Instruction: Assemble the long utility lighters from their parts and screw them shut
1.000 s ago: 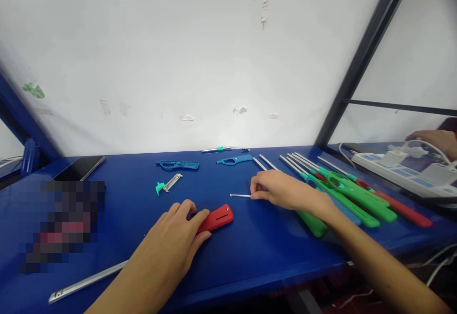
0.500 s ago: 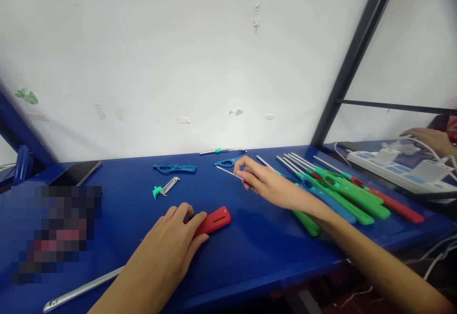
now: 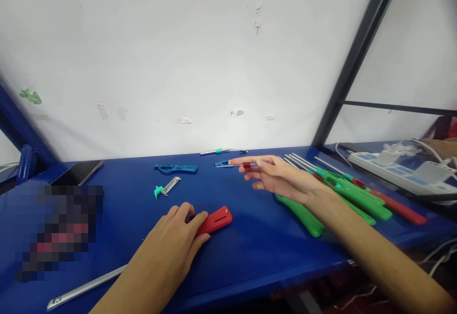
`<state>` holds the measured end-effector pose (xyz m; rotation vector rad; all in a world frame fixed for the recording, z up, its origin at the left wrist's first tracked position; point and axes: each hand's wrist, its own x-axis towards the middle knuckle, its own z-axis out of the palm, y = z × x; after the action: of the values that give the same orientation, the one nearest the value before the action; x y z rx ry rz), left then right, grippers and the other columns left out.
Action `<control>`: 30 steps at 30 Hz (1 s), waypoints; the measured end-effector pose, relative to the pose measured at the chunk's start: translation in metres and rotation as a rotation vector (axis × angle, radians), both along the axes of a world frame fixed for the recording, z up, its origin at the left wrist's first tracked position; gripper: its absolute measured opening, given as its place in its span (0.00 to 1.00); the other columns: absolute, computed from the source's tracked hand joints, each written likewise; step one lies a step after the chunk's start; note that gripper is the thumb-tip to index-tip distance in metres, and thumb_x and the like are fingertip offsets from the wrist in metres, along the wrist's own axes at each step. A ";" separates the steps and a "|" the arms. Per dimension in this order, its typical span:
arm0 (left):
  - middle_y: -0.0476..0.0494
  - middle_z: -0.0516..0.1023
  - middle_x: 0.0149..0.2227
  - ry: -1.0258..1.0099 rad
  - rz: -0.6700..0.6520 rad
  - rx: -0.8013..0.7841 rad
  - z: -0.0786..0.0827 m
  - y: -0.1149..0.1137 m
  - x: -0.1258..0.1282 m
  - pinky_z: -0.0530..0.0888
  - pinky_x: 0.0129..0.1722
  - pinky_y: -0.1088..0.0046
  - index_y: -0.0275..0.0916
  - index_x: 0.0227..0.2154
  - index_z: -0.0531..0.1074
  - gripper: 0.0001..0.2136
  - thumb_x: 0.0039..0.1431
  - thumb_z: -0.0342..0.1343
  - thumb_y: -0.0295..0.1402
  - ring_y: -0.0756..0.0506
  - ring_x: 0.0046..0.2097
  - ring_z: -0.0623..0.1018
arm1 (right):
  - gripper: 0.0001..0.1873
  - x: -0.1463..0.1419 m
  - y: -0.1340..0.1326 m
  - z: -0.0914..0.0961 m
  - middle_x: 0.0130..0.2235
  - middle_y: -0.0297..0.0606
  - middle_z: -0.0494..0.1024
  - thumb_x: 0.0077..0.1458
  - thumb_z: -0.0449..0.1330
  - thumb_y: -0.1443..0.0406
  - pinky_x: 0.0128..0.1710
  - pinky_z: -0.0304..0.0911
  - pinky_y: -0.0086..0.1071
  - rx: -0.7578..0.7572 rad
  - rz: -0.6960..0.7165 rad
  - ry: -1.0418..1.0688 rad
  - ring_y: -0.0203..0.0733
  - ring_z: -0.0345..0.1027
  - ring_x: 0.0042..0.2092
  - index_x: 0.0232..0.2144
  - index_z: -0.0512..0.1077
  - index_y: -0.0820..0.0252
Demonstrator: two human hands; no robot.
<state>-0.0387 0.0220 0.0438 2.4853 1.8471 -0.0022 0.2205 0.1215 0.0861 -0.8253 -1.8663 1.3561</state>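
My left hand (image 3: 174, 230) is closed on the red lighter body (image 3: 216, 220), which lies on the blue table; its left part is hidden under my fingers. Farther back, my right hand (image 3: 273, 173) holds a small screwdriver (image 3: 252, 165) with a red see-through handle and a thin metal shaft pointing left. The index finger lies stretched along it. Behind the shaft's tip sits a blue lighter part (image 3: 222, 163), partly covered. Left of it rest a blue half shell (image 3: 176, 168) and a clear fuel tank (image 3: 171, 185) with a teal trigger piece (image 3: 158, 191).
A metal lighter tube with a teal piece (image 3: 218, 151) lies along the wall. Green lighters (image 3: 352, 192) and a red lighter (image 3: 403, 208) are grouped at right, near a white power strip (image 3: 385, 164). A phone (image 3: 76, 173) and a metal strip (image 3: 85, 286) lie left.
My right hand has turned over and its fingers have straightened, so the screwdriver's red handle now shows. My left hand stays on the red lighter body.
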 end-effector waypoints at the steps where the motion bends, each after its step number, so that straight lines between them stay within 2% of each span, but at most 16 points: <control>1: 0.35 0.76 0.55 0.002 -0.002 -0.004 0.000 0.000 0.000 0.76 0.57 0.48 0.43 0.55 0.78 0.14 0.76 0.50 0.32 0.34 0.54 0.78 | 0.35 -0.001 -0.001 -0.001 0.47 0.48 0.82 0.57 0.68 0.41 0.34 0.69 0.32 0.016 -0.022 0.010 0.45 0.75 0.44 0.56 0.81 0.58; 4: 0.34 0.75 0.55 0.008 -0.006 -0.015 -0.001 0.000 -0.001 0.76 0.57 0.47 0.42 0.57 0.77 0.15 0.77 0.49 0.32 0.33 0.54 0.78 | 0.28 -0.007 -0.005 -0.002 0.38 0.41 0.80 0.65 0.62 0.42 0.31 0.64 0.30 0.115 -0.141 0.033 0.38 0.71 0.36 0.47 0.84 0.58; 7: 0.34 0.75 0.55 0.010 -0.005 -0.014 -0.001 0.001 -0.001 0.75 0.57 0.46 0.41 0.58 0.76 0.15 0.77 0.49 0.32 0.33 0.55 0.78 | 0.32 -0.014 -0.013 -0.004 0.27 0.36 0.76 0.69 0.56 0.41 0.25 0.58 0.30 0.206 -0.226 0.005 0.35 0.65 0.26 0.33 0.84 0.59; 10: 0.34 0.75 0.56 0.009 -0.004 -0.022 -0.001 0.000 -0.001 0.76 0.56 0.47 0.42 0.59 0.76 0.15 0.77 0.48 0.32 0.33 0.54 0.78 | 0.36 -0.019 -0.020 -0.004 0.18 0.32 0.68 0.70 0.55 0.42 0.22 0.53 0.31 0.258 -0.244 -0.068 0.33 0.59 0.20 0.20 0.79 0.59; 12: 0.34 0.75 0.56 0.011 -0.003 -0.030 0.000 0.000 -0.001 0.76 0.56 0.48 0.42 0.60 0.76 0.16 0.77 0.48 0.32 0.33 0.54 0.77 | 0.37 -0.021 -0.022 -0.005 0.15 0.31 0.64 0.70 0.56 0.44 0.22 0.53 0.31 0.286 -0.243 -0.109 0.33 0.58 0.19 0.16 0.76 0.59; 30: 0.34 0.75 0.56 0.011 0.000 -0.017 -0.005 0.001 -0.002 0.76 0.56 0.48 0.42 0.63 0.74 0.17 0.77 0.50 0.33 0.33 0.54 0.77 | 0.34 -0.026 -0.023 -0.011 0.16 0.30 0.66 0.71 0.55 0.47 0.22 0.53 0.30 0.309 -0.176 -0.237 0.32 0.59 0.19 0.18 0.77 0.60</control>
<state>-0.0402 0.0229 0.0383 2.4790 1.8437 -0.0323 0.1948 0.0983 0.0755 -0.9927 -2.0619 0.8644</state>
